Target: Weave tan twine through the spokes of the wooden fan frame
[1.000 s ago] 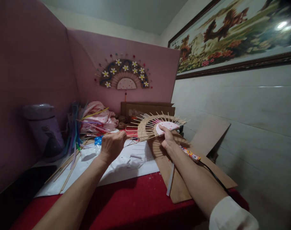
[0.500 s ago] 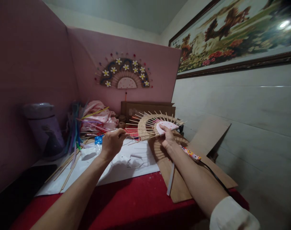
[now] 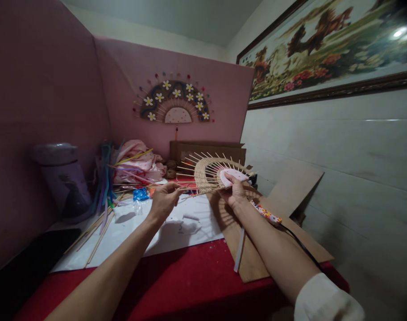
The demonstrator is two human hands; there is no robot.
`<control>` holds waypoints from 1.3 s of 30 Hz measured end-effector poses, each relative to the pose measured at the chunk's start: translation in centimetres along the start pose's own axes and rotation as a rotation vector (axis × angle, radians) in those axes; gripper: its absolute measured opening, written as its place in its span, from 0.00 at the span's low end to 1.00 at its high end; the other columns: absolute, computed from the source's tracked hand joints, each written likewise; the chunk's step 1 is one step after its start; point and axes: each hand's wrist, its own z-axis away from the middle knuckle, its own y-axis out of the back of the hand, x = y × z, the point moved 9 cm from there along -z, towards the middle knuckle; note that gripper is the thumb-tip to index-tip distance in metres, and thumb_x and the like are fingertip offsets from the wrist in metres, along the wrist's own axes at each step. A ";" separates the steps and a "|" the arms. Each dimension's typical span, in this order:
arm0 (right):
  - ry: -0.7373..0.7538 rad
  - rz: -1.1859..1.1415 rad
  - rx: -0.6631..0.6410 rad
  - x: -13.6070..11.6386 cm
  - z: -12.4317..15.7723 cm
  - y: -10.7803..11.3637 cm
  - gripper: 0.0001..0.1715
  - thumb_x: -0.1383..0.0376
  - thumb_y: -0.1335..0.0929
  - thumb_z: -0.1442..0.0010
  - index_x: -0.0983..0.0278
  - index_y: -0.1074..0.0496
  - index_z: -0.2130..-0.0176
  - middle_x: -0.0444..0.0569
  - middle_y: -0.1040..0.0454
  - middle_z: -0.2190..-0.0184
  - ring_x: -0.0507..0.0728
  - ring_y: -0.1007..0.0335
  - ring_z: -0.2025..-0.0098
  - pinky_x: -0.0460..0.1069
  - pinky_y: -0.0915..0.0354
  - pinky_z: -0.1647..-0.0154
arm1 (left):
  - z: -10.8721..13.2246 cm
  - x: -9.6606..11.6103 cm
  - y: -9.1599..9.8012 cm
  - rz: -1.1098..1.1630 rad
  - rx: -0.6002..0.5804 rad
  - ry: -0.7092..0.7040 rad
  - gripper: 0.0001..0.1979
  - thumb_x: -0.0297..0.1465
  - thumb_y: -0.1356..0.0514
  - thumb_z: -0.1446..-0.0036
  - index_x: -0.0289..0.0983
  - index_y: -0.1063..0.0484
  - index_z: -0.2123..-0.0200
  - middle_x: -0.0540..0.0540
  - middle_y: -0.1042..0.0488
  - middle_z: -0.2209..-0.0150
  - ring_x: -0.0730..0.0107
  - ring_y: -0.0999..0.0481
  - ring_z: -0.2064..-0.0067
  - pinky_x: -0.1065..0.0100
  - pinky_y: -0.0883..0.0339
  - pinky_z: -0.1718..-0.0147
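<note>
**A half-woven fan held up between both hands**

At the far left of the desk (image 3: 190, 276) stood a purple flask (image 3: 61, 178). Loose sticks (image 3: 96, 232) lay beside it, across the edge of a white sheet (image 3: 163, 232).

Our left hand (image 3: 163, 200) hovered above that sheet. Its thumb and forefinger were pinched shut on a thin strand (image 3: 189, 189) that ran to the lower left edge of the fan, and the other fingers curled loosely.

The fan (image 3: 208, 173) was in the air over the back of the desk, clear of the surface and tilted nearly flat. It had a woven band (image 3: 199, 178) on its left part, and bare spokes (image 3: 189, 159) stuck out past the rim.

Our right hand (image 3: 235, 196) gripped the fan at its pink half-round base (image 3: 233, 174), closed on the near edge of it. Cardboard (image 3: 257, 254) lay on the desk under that hand.

We judged the fan to be light but delicate. The spokes looked thin enough to bend or snap if squeezed, and the open-ended weave seemed likely to slip if jostled. The base looked like the only stiff, solid part, so it seemed to us the sound place to hold. The strand looked pliable. It seemed to want a light pinch close to the weave, with any pull along its length rather than sideways.
</note>
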 end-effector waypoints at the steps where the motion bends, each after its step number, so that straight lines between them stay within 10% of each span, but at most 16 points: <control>1: 0.002 -0.004 -0.001 0.0 0.1 -0.1 0.10 0.74 0.34 0.55 0.69 0.32 0.67 0.47 0.25 0.76 0.53 0.28 0.75 0.45 0.30 0.79 | 0.1 -0.2 -0.4 0.050 -0.025 0.039 0.12 0.38 0.38 0.57 0.35 0.33 0.80 0.56 0.41 0.89 0.80 0.44 0.87 0.74 0.53 0.86; 13: -0.016 0.012 -0.067 1.5 0.4 -0.6 0.09 0.72 0.32 0.56 0.67 0.32 0.69 0.44 0.25 0.77 0.52 0.29 0.76 0.45 0.30 0.77 | 2.6 -0.9 -4.0 0.263 -0.245 0.285 0.17 0.41 0.36 0.60 0.32 0.35 0.80 0.53 0.37 0.85 0.84 0.47 0.84 0.76 0.58 0.85; 21: -0.013 0.011 -0.067 0.9 0.4 -0.8 0.08 0.72 0.33 0.54 0.68 0.32 0.68 0.46 0.25 0.77 0.52 0.30 0.76 0.46 0.30 0.77 | 2.5 -0.1 -4.5 0.166 -0.296 0.175 0.11 0.36 0.39 0.55 0.33 0.32 0.78 0.52 0.36 0.85 0.80 0.42 0.82 0.75 0.52 0.82; 30: -0.018 0.051 -0.086 0.9 0.6 -1.3 0.08 0.71 0.33 0.54 0.68 0.32 0.68 0.47 0.26 0.78 0.53 0.30 0.77 0.46 0.32 0.80 | 1.5 -1.1 -3.0 0.229 -0.133 0.209 0.14 0.34 0.32 0.69 0.32 0.31 0.80 0.49 0.30 0.80 0.79 0.37 0.80 0.74 0.44 0.80; 39: 0.017 0.009 -0.082 0.7 0.8 -1.2 0.09 0.71 0.33 0.55 0.68 0.32 0.67 0.47 0.25 0.75 0.53 0.29 0.75 0.47 0.30 0.75 | 3.6 -0.5 -6.2 0.455 -0.455 0.290 0.11 0.35 0.39 0.55 0.33 0.34 0.72 0.48 0.30 0.77 0.77 0.34 0.80 0.74 0.45 0.81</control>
